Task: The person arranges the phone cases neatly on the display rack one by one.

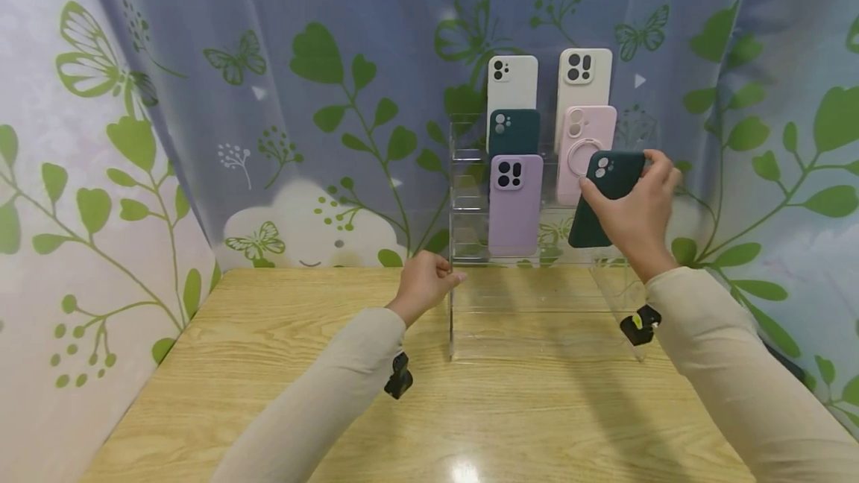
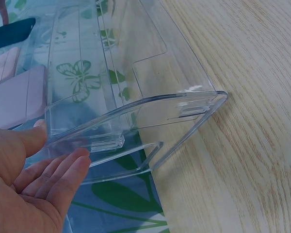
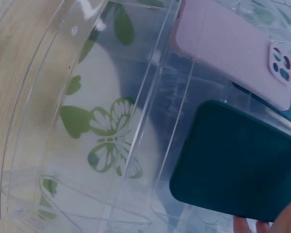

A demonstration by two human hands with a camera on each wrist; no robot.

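A dark green phone case (image 1: 607, 200) is gripped by its sides in my right hand (image 1: 640, 211), tilted, in front of the right column of a clear acrylic display rack (image 1: 452, 311). Its lower edge is close over a rack shelf. Behind it a pink phone case (image 1: 587, 133) with a ring stands one tier up. My left hand (image 1: 424, 285) pinches the rack's left side panel between thumb and fingers. To the right of that hand, a purple phone case (image 1: 515, 207) leans on a middle tier.
Higher tiers bear another dark green case (image 1: 514, 130), a white case (image 1: 513, 88) on the left and a cream case (image 1: 584, 77) on the right. The rack stands on a wood-grain table (image 1: 302, 334). Behind hangs a leaf-and-butterfly patterned curtain (image 1: 255, 133).
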